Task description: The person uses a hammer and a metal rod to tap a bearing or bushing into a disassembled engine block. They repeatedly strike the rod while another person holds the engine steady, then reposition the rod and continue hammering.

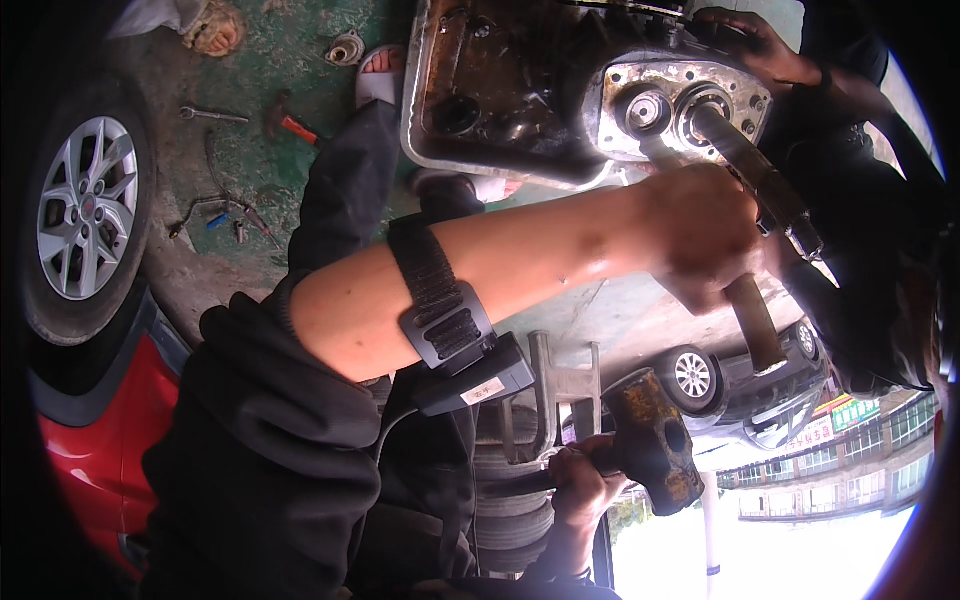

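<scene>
My left hand (697,232), blurred, is closed around a thick metal bar (757,330). The bar's far end points at a bearing (645,111) in the end face of an oily transmission housing (517,112); I cannot tell whether it touches. Beside the bar, a splined shaft (765,176) juts from a second bearing bore in the same face. Lower in view, my right hand (585,480) grips the handle of a sledgehammer (652,442) just below its worn, rusty head. The hammer head is apart from the bar's near end.
Another person's hand (772,49) rests by the housing's far side. On the green floor lie a wrench (214,115), a red-handled hammer (300,129) and a flanged part (345,49). Around are a car wheel (88,208), stacked tyres (514,517), a stool (551,397) and a parked car (757,390).
</scene>
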A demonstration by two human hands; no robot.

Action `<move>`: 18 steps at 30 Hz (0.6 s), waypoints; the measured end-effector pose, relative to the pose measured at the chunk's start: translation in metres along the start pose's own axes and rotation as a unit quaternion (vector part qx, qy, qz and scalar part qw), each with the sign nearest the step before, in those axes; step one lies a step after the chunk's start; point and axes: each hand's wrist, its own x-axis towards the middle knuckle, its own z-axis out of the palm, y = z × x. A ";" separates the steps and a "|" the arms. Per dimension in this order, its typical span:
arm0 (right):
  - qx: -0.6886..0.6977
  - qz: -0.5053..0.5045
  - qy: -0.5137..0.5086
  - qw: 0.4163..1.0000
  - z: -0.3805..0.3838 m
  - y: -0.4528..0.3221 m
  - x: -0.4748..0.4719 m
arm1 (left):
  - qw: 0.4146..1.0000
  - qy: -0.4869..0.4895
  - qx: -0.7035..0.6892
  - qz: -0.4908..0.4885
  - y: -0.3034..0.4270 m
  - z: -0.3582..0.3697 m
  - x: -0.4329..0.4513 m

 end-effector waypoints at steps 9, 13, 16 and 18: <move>0.002 -0.031 0.015 0.999 0.002 -0.009 -0.001 | 1.000 0.014 -0.001 -0.010 -0.004 0.001 -0.006; -0.005 -0.029 -0.048 0.998 -0.003 -0.014 0.001 | 1.000 0.014 -0.001 -0.007 -0.002 -0.006 -0.010; -0.005 -0.042 -0.058 0.997 -0.004 -0.013 0.003 | 0.999 0.048 -0.015 0.002 -0.002 -0.015 -0.015; -0.011 -0.045 -0.057 0.997 -0.003 -0.011 0.004 | 0.997 0.074 -0.012 0.023 -0.002 -0.020 -0.014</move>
